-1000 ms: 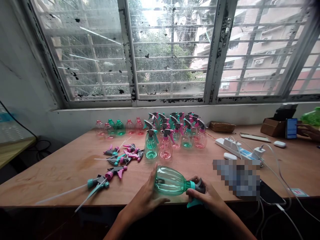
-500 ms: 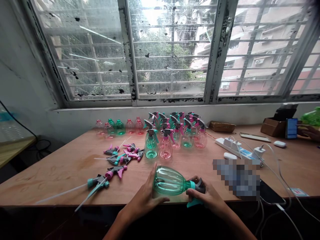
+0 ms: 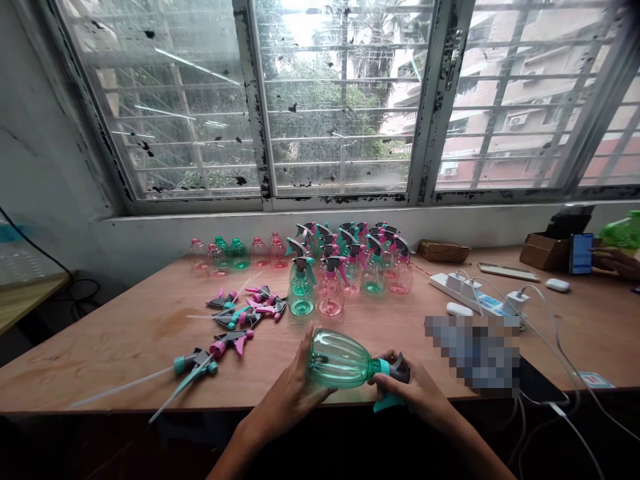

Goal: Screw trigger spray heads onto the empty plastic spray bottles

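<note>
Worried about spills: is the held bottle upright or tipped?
Tipped: the green bottle is sideways, base at left hand, spray head at right hand.

The held bottle (image 3: 343, 358) is green; its collar (image 3: 384, 367) turquoise; its spray head (image 3: 399, 369) grey.

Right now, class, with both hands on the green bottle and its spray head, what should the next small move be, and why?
Probably a small twist of the turquoise collar by the right hand, while the left hand steadies the green bottle: the spray head sits on its neck, the right hand is at that joint, and whether it is tight cannot be seen.
</note>
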{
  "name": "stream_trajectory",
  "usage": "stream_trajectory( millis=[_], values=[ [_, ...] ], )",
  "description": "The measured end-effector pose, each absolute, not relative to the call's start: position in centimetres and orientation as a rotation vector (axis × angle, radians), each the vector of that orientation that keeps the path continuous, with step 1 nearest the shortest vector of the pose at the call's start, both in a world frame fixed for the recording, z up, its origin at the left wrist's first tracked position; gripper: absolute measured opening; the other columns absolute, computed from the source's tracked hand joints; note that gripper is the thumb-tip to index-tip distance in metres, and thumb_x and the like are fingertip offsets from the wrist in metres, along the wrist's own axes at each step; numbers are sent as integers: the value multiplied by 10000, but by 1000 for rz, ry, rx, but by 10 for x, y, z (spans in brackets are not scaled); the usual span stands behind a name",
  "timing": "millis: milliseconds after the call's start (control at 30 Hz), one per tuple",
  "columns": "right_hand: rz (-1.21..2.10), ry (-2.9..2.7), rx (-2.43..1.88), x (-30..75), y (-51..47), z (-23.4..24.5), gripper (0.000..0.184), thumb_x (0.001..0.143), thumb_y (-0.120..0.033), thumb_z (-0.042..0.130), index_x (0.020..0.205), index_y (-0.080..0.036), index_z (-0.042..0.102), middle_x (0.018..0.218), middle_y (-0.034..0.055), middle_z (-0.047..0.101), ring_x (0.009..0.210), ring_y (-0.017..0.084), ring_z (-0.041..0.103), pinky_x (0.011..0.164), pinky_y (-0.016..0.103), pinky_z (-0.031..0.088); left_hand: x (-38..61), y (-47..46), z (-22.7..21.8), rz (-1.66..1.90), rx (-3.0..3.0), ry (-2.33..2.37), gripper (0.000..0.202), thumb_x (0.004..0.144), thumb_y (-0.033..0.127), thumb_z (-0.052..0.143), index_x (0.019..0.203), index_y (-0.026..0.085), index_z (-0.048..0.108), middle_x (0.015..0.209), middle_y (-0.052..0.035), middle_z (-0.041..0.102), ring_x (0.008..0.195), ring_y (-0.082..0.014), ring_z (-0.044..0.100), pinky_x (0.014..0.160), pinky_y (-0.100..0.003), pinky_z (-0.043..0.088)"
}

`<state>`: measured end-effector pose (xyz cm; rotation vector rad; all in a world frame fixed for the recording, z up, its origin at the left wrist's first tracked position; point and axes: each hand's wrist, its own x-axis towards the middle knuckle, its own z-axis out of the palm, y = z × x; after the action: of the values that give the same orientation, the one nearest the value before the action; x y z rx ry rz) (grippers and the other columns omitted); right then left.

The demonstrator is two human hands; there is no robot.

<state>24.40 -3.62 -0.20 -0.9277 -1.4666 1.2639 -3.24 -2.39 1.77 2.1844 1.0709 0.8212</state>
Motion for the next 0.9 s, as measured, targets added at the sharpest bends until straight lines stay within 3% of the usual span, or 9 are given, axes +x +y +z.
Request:
stream_trajectory(
  millis=[167, 333, 500, 633, 733, 900],
  values=[
    [1250, -1482, -953, 245, -35, -5, 391, 811, -466, 800, 964, -152, 624, 700, 42, 743, 626, 197, 684, 610, 292, 530, -34, -25, 25, 755, 2146, 1103, 1155, 839, 423, 746, 1579, 278, -128, 1677, -134, 124, 1524, -368, 172, 1234, -551, 189],
    [1268, -1460, -939, 245, -34, -5, 391, 814, -466, 797, 966, -151, 621, 665, 32, 741, 613, 189, 686, 606, 280, 526, -33, -24, 25, 760, 2216, 1090, 1127, 860, 392, 729, 1575, 290, -136, 1680, -121, 120, 1516, -358, 214, 1229, -536, 231],
    [1252, -1461, -940, 245, -35, -3, 389, 815, -470, 792, 960, -149, 627, 652, 29, 741, 608, 186, 685, 598, 273, 526, -32, -21, 15, 852, 2260, 1027, 1071, 918, 254, 651, 1543, 357, -213, 1668, -109, 178, 1451, -309, 380, 1179, -498, 351],
    [1237, -1473, -962, 244, -35, -3, 400, 812, -487, 786, 964, -152, 629, 659, 31, 738, 610, 200, 687, 596, 292, 536, -32, -23, 18, 815, 2221, 1078, 1199, 829, 319, 772, 1555, 341, -182, 1675, -120, 142, 1508, -343, 248, 1216, -538, 266],
    [1228, -1470, -976, 243, -34, -3, 388, 810, -487, 789, 941, -160, 626, 662, 30, 736, 613, 202, 688, 600, 298, 539, -31, -24, 23, 818, 2179, 1083, 1159, 844, 362, 754, 1568, 317, -150, 1681, -120, 98, 1536, -341, 139, 1242, -535, 192],
    [1240, -1459, -972, 244, -33, -4, 394, 799, -493, 796, 930, -168, 617, 653, 29, 737, 606, 210, 694, 592, 303, 545, -31, -21, 18, 827, 2261, 1076, 1100, 857, 337, 738, 1581, 317, -90, 1683, -112, 87, 1540, -341, 117, 1251, -537, 163]
  ],
)
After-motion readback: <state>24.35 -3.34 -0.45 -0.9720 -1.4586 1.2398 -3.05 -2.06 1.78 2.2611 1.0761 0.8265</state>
